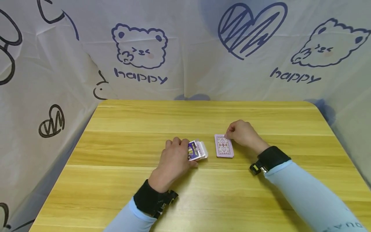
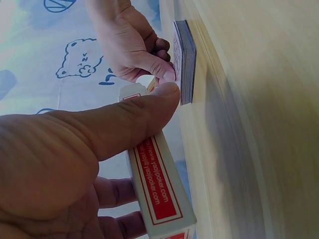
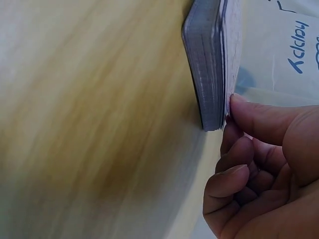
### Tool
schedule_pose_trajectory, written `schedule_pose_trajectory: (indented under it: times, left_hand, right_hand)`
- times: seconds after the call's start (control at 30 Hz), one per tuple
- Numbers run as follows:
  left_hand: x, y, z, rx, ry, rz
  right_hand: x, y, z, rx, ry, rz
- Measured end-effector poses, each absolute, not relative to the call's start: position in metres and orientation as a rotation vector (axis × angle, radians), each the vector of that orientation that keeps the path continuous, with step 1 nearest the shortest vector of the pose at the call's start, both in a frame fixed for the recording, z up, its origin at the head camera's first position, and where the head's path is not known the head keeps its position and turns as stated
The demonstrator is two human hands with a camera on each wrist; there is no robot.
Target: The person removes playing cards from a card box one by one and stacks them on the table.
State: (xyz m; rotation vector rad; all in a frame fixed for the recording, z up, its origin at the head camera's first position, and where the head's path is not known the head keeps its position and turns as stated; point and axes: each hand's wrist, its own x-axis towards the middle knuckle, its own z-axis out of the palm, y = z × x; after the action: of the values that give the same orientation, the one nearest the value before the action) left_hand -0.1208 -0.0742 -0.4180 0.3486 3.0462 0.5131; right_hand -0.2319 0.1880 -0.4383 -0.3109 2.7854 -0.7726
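Observation:
My left hand [image 1: 175, 158] grips a playing card box [image 2: 158, 181], white with a red printed side panel, thumb along one side and fingers round the other. In the head view the box's purple picture face shows, and its flap end points right with the flap raised. To its right a deck of playing cards [image 1: 223, 146] lies face down on the table, pink patterned backs up. At the deck's far right corner my right hand [image 1: 242, 133] pinches the uppermost card between thumb [image 3: 259, 117] and index finger, the other fingers curled in beneath.
The wooden table [image 1: 121, 196] has its far edge against a pale cloth [image 1: 197, 74] with drawn bears and hearts. More cloth hangs at the left and right sides. Each wrist wears a black band with a small camera [image 1: 255, 168].

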Motion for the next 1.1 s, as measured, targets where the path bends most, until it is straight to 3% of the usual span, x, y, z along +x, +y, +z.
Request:
schedule_pose_trajectory:
  times: [1.1]
  left_hand:
    - [-0.12,-0.073,-0.419,0.363,3.062,0.543]
  right_hand:
    - [-0.22,0.176,-0.422,-0.379,2.868,-0.89]
